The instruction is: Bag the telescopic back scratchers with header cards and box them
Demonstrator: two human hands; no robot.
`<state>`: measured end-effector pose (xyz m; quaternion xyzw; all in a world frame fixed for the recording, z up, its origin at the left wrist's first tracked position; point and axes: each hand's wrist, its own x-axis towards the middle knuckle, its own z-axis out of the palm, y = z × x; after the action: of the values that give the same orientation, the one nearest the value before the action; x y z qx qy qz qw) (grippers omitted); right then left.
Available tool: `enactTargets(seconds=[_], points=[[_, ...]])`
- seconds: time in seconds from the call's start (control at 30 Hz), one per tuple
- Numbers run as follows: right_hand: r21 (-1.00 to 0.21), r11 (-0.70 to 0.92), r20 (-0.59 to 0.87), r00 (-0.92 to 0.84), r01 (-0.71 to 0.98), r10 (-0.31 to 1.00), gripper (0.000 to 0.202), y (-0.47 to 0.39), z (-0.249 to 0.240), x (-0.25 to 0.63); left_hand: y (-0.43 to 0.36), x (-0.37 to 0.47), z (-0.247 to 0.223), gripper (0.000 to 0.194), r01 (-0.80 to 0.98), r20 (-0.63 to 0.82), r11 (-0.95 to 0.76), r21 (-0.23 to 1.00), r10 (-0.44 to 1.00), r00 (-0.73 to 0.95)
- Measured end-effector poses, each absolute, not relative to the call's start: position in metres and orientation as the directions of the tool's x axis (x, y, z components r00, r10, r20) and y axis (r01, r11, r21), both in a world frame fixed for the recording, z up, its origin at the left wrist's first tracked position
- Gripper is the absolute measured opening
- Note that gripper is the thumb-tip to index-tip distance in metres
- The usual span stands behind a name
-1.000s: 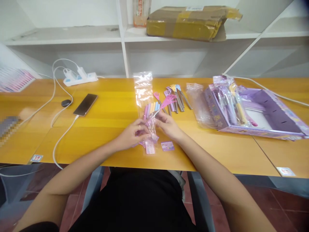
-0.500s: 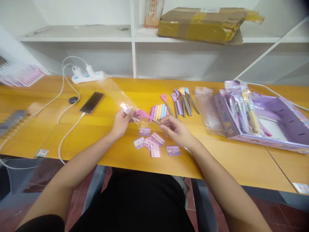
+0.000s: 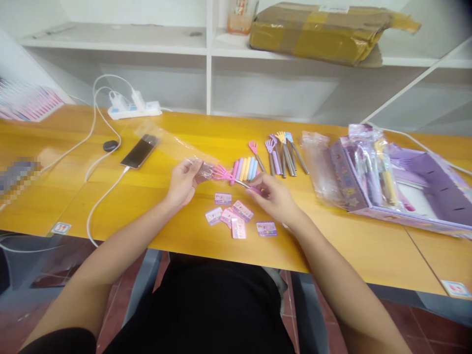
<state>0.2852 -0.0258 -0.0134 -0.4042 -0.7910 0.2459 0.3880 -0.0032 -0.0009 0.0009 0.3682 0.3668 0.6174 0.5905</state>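
My right hand (image 3: 275,196) is closed around the pink handle of a back scratcher (image 3: 222,173). Its silvery shaft points left and ends in a pink claw with spread fingers. Pinched in my left hand (image 3: 184,183) is a clear plastic bag (image 3: 173,142), which trails back toward the phone. The claw touches or overlaps the near end of the bag; I cannot tell whether it is inside. Just behind lies a row of pastel handle sleeves (image 3: 245,169). Several small printed cards (image 3: 239,228) lie in front of the hands. More back scratchers (image 3: 287,152) are grouped behind my right hand.
Clear bags (image 3: 319,167) are stacked beside a purple box (image 3: 372,214) holding packed scratchers. On the left are a charging phone (image 3: 140,151), loose cables and a power strip (image 3: 134,111). A taped parcel (image 3: 317,34) rests on the shelf behind.
My hands have drawn slightly apart, and the claw sits a little farther right of my left fingers. The bag's far end has swung lower. The whole view has shifted slightly.
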Motion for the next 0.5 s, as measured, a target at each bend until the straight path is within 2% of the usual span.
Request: enactTargets(seconds=[0.27,0.5], points=[[-0.669,0.6,0.441,-0.415,0.438,0.796,0.024,-0.024,-0.015,0.282,-0.009,0.007,-0.01,0.048,-0.414,-0.021,0.041,0.909,0.998,0.052],[-0.724,0.548,0.398,-0.395,0.419,0.828,0.03,-0.024,-0.015,0.277,-0.015,0.012,-0.014,0.045,-0.326,-0.046,0.1,0.94,0.984,0.171]])
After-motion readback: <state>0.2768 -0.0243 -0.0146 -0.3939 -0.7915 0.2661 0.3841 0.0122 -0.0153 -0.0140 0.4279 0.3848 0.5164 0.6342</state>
